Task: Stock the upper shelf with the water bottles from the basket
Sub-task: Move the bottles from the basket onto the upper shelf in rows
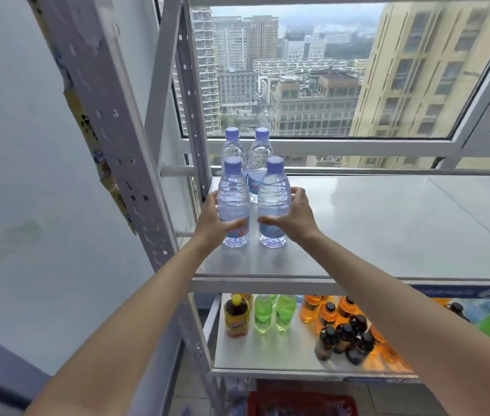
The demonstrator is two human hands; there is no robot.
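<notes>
two front water bottles (pixel 234 202) upright, one in each hand's grip

Four clear plastic water bottles with purple caps (pixel 234 202) stand upright in two pairs. They sit at the left end of the grey metal upper shelf (pixel 388 229). A red plastic basket (pixel 300 403) lies far below.

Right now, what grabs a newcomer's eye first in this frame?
Two hands at centre: the left hand grips one front water bottle, the right hand grips the other front water bottle, both standing on the upper shelf ahead of two back bottles. Behind, a big window shows city towers; below, the lower shelf holds coloured drinks.
</notes>
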